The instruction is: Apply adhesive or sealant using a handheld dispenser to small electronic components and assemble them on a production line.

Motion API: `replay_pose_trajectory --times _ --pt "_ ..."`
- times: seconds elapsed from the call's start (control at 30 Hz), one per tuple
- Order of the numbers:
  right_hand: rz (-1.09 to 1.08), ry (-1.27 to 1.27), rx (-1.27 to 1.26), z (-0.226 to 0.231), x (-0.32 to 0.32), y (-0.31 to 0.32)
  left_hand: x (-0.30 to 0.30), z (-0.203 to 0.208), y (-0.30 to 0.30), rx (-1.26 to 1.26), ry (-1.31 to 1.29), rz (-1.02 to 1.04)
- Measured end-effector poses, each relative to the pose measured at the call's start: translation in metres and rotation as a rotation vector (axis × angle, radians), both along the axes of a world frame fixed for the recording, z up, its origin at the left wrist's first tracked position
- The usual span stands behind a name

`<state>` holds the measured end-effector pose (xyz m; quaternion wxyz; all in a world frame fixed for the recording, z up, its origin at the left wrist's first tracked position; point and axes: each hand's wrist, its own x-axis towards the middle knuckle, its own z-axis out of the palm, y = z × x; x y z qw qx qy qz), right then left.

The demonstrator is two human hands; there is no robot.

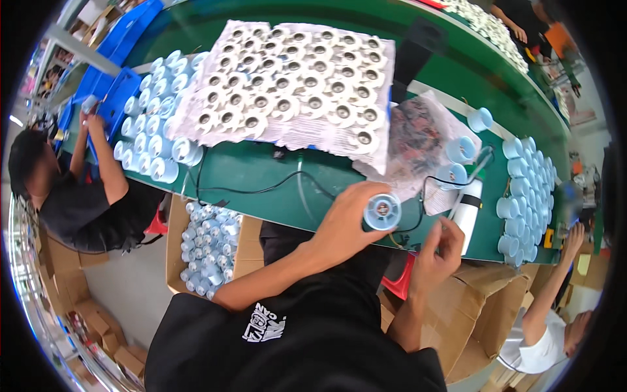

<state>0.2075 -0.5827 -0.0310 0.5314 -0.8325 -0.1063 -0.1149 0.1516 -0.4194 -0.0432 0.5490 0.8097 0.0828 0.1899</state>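
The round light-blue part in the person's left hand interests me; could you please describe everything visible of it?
The round light-blue part looks like plastic, with a circular rim and spoke-like ribs around a darker centre, too small to make out. Its ribbed end faces the camera. The left hand's grip holds it from the left, and it appears against the green table near the front edge.

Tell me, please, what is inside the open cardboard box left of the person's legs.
Inside the cardboard box lies a pile of light-blue round parts, some showing white pieces. The upper ones cover whatever is deeper, so the box's bottom cannot be seen.
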Motion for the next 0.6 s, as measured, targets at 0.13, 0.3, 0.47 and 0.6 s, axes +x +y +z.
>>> replay_pose_trajectory --times 0.13,0.3,0.47,0.6 --pt "0.614 -0.406 -0.265 0.03 0.036 0.083 -0.045 0.005 0.035 0.027 0.143 0.14" --pt "0.694 -0.704 -0.599 0.032 0.06 0.154 -0.071 0.007 0.046 -0.087 0.15 0.291" --pt "0.678 -0.834 -0.911 0.029 0.054 0.181 -0.072 0.002 0.054 -0.131 0.137 0.304" --pt "0.636 -0.901 -0.867 0.029 0.052 0.186 -0.069 -0.003 0.067 -0.083 0.079 0.325"
